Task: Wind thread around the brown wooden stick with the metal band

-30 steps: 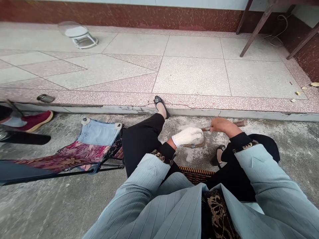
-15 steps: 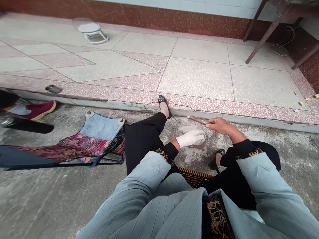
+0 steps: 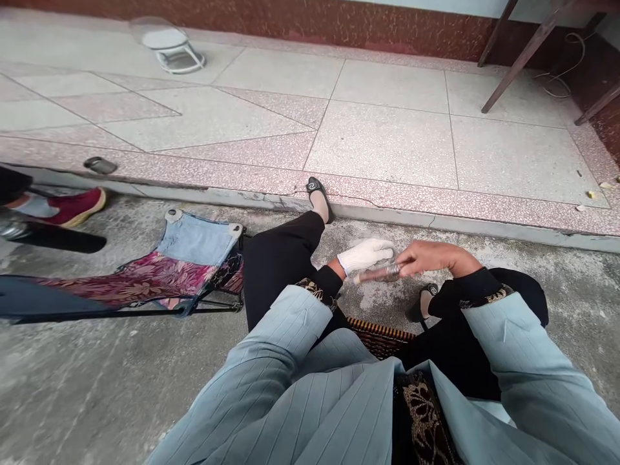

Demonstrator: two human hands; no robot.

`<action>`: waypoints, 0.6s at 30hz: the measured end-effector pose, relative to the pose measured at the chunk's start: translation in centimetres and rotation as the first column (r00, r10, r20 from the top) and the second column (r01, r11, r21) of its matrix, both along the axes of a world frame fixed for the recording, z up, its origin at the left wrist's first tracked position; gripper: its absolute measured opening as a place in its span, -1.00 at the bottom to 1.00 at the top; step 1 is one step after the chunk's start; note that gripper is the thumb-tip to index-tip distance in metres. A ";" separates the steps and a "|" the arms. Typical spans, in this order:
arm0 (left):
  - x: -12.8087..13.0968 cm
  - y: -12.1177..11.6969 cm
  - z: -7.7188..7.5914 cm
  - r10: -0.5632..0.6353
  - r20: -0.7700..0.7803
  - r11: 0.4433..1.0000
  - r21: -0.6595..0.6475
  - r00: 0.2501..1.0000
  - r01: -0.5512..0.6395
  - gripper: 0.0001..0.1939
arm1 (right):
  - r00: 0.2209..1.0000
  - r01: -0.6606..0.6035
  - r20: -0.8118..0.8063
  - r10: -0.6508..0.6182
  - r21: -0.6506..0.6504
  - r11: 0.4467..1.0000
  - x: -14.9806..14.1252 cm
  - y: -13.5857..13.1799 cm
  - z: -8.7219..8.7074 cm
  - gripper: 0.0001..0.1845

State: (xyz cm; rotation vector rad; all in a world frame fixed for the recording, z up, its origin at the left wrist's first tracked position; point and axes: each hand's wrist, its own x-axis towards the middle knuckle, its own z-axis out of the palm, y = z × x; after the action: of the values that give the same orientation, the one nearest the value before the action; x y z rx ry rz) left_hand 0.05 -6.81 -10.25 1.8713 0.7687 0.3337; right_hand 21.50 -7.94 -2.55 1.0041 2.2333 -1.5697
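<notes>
A white knitted glove covers my left hand [image 3: 365, 254], which is curled low over the concrete between my feet. What lies under its fingers is hidden. My bare right hand [image 3: 423, 258] is closed around one end of a reddish-brown stick [image 3: 372, 274]. The stick has a pale tip and a silvery band near my fingers. It points left, passes just in front of the gloved hand and is slightly blurred. Whether stick and glove touch, I cannot tell.
A raised tiled step [image 3: 382, 148] runs ahead of my feet. At left are a folding chair [image 3: 194, 242], a black flask [image 3: 62, 236] and another person's red shoe [image 3: 80, 205]. A white stool [image 3: 177, 48] and wooden table legs [image 3: 523, 61] stand farther off.
My right hand has lowered slightly, and the stick's pale tip has swung down toward me, in front of the glove. My left hand has shifted slightly; the rounded brownish object under it no longer shows clearly.
</notes>
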 end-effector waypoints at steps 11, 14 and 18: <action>1.3 -1.3 -0.8 -0.139 0.015 0.980 -0.140 0.990 0.140 -0.58 | 0.768 0.247 0.347 -0.537 0.614 0.750 1.4 2.4 -2.4 -0.68; 0.6 -0.9 -0.1 -0.104 -0.019 0.990 -0.093 0.994 0.102 -0.57 | 0.758 0.077 0.536 -0.372 0.493 0.867 0.7 1.9 -2.6 -0.71; 0.0 -0.5 0.5 -0.088 -0.018 0.996 -0.022 0.996 0.088 -0.62 | 0.826 -0.009 0.549 -0.130 0.243 0.970 -0.1 0.9 -2.7 -0.82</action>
State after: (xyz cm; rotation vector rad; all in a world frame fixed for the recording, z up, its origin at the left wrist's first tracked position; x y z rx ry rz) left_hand 0.08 -7.33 -9.73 1.8842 0.6975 0.2519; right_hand 21.37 -7.02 -5.27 1.3980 1.9915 -0.8617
